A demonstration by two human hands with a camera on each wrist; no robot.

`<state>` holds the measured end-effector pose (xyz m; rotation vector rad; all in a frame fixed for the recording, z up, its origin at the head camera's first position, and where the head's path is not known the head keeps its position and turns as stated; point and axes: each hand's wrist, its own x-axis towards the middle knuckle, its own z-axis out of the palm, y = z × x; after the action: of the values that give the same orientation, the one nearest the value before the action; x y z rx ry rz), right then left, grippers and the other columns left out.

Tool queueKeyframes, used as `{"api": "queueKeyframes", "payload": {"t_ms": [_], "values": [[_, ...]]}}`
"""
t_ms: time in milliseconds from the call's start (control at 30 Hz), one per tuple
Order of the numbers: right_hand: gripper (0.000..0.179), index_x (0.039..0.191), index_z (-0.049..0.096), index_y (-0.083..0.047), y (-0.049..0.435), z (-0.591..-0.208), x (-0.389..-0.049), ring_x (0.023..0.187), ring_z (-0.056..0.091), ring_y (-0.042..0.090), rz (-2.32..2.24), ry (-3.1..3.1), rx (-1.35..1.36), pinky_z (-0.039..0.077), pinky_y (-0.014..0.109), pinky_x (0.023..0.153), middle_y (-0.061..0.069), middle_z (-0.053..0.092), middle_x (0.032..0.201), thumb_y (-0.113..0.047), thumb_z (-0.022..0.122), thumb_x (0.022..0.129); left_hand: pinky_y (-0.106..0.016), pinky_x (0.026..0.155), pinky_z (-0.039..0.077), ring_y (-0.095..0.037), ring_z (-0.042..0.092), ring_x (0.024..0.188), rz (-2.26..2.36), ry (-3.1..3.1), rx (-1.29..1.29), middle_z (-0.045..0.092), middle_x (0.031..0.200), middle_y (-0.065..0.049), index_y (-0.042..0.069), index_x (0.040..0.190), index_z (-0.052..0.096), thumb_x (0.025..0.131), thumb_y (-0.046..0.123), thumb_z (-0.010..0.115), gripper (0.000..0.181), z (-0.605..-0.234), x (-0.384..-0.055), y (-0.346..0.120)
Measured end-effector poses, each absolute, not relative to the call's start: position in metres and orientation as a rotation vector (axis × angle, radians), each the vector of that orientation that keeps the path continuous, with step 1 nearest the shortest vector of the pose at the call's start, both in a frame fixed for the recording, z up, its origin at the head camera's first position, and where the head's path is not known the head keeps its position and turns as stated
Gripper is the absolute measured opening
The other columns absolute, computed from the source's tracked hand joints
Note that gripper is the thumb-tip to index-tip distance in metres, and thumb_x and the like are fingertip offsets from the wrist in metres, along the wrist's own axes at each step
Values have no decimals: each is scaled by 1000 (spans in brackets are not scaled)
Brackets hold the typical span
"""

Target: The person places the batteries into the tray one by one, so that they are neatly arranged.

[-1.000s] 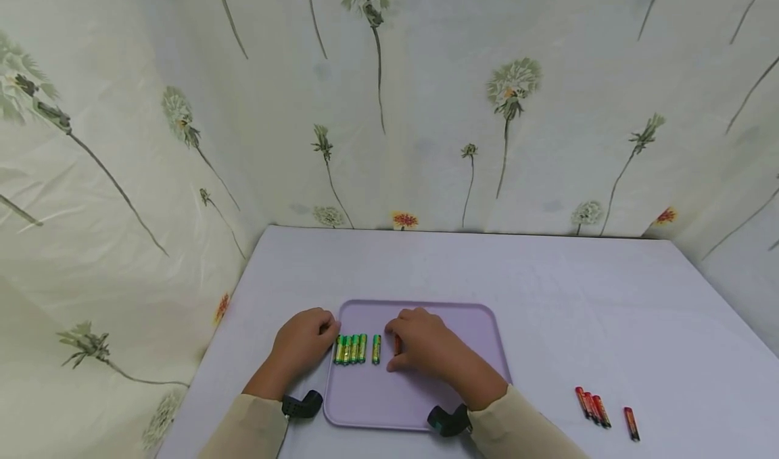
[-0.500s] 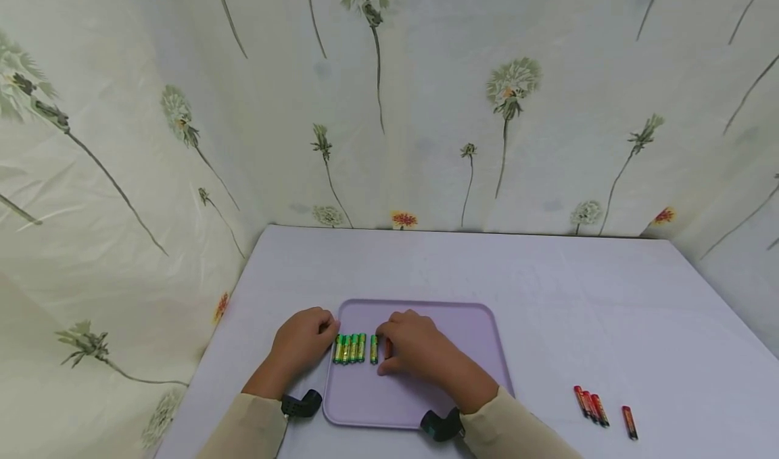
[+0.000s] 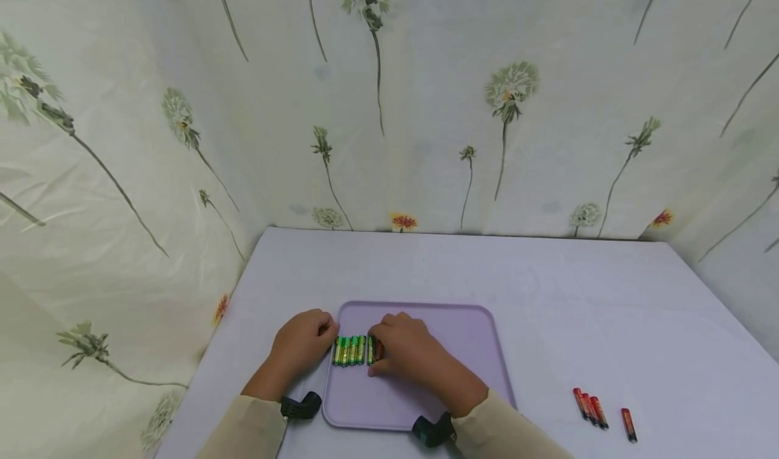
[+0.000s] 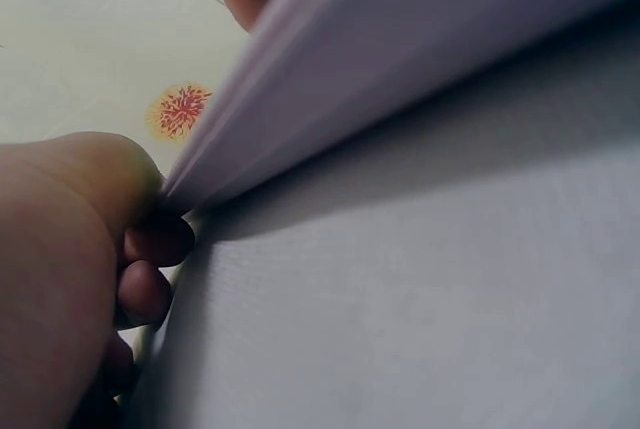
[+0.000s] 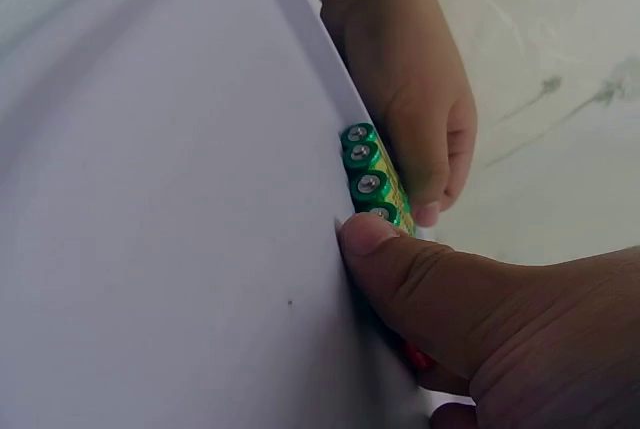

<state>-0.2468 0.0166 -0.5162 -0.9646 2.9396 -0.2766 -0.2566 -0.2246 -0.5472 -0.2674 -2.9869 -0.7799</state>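
Note:
A lilac tray [image 3: 365, 401] lies on the table, with a row of several green and yellow batteries [image 3: 349, 351] standing near its left rim. One more green battery [image 3: 370, 350] sits just right of that row. My right hand [image 3: 409, 352] pinches a red battery [image 3: 379, 350] between thumb and fingers, right beside the single green one. In the right wrist view the thumb [image 5: 400, 269] covers most of it, leaving a bit of red below. At the tray's left edge, my left hand [image 3: 306, 339] holds the rim, thumb on top and fingers curled, as the left wrist view shows.
Several red batteries [image 3: 590, 407] lie in a cluster on the white table [image 3: 578, 297] at the right. Another red battery [image 3: 629, 424] lies a little apart from them. Flower-printed cloth [image 3: 426, 107] surrounds the table at the back and sides.
My right hand has slid left across the tray with the red battery, and the single green battery has shifted slightly left toward the row. The left hand stays in place.

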Motion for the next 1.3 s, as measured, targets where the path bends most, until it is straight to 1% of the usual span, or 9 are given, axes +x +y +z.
{"api": "queueKeyframes", "payload": {"t_ms": [333,600,867,1067,1300], "values": [[58,122,73,-20,10,-512,-242,89,55,15,-273,2957,-956,44,34,70,-6,65,105,-56,87,79,-31,61,37,-11,46,66,-769,-2978,-272,49,71,6,24,70,52,103,37,64,37,-546,-256,-226],[61,127,72,-21,7,-514,-242,96,56,17,-252,2951,-894,48,38,77,-4,67,113,-57,86,80,-31,62,38,-11,46,66,-765,-2977,-285,49,72,7,24,70,53,103,37,64,37,-545,-255,-226],[63,128,71,-21,8,-517,-243,97,55,17,-260,2938,-866,48,39,77,-4,66,115,-58,86,80,-31,63,38,-11,46,67,-777,-2983,-272,50,72,7,25,70,53,103,39,63,37,-546,-255,-225],[63,129,71,-21,9,-519,-243,99,56,18,-268,2942,-869,48,41,79,-3,66,117,-59,86,80,-31,63,38,-12,47,68,-780,-2983,-274,50,72,7,24,71,54,103,36,64,36,-545,-254,-225],[63,127,71,-22,11,-518,-243,96,56,17,-267,2956,-897,47,38,76,-3,66,114,-59,86,79,-32,64,39,-12,47,69,-784,-2987,-265,51,74,6,24,72,55,103,36,64,34,-546,-256,-225]]}}
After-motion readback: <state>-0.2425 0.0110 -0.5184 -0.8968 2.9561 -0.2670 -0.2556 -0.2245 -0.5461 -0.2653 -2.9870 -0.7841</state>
